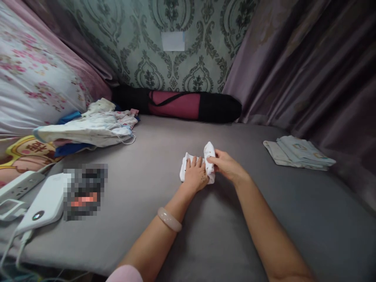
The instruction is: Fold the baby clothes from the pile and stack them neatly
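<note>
A small white cloth (209, 150) with tiny dark specks lies partly folded on the grey sheet (152, 172). My left hand (195, 172) rests flat on the cloth's left part, its fingers spread. With the thumb and fingers of my right hand (225, 164) I pinch the cloth's right end, which stands raised above the rest. A pale bangle (169, 219) circles my left wrist. What kind of garment or cloth this is cannot be made out.
Folded cloths (302, 152) are stacked at the right. Rumpled clothes (88, 127) lie at the left, near a white power bank (44, 203), a power strip (22, 186) and a pixelated dark object (85, 192). A long black and maroon bag (176, 105) lies along the wall.
</note>
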The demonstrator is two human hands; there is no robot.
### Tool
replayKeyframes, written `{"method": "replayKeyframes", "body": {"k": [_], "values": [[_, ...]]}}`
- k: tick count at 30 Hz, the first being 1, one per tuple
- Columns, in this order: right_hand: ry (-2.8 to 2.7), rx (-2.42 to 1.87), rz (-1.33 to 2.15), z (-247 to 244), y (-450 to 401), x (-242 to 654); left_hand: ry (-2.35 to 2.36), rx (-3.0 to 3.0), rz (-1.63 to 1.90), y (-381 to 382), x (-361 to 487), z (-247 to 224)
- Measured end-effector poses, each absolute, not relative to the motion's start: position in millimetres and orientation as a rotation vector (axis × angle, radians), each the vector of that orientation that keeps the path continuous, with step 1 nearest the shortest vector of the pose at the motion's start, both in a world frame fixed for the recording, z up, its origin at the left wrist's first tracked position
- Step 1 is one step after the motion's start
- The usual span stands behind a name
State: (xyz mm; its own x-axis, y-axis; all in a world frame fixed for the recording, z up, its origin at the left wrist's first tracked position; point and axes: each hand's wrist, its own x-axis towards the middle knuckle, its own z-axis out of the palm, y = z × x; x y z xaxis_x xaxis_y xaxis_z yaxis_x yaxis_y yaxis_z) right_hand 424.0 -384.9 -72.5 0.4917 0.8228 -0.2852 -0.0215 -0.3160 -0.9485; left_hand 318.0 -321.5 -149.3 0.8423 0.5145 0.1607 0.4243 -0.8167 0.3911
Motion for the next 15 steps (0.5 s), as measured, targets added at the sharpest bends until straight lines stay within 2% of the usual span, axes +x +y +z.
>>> {"method": "replayKeyframes", "body": {"k": [4, 7, 12, 15], "values": [[-0.76, -1.871, 0.861, -77, -366, 404, 0.622, 2.517, 0.535, -298, 305, -137], [-0.87, -2.096, 0.708, -85, -357, 395, 0.833, 2.263, 0.726, -274, 291, -130], [-1.144, -2.362, 0.391, -94, -344, 374, 0.961, 1.678, 0.604, -250, 273, -128], [-1.247, -2.427, 0.32, -96, -341, 356, 0.949, 1.56, 0.545, -247, 271, -134]]}}
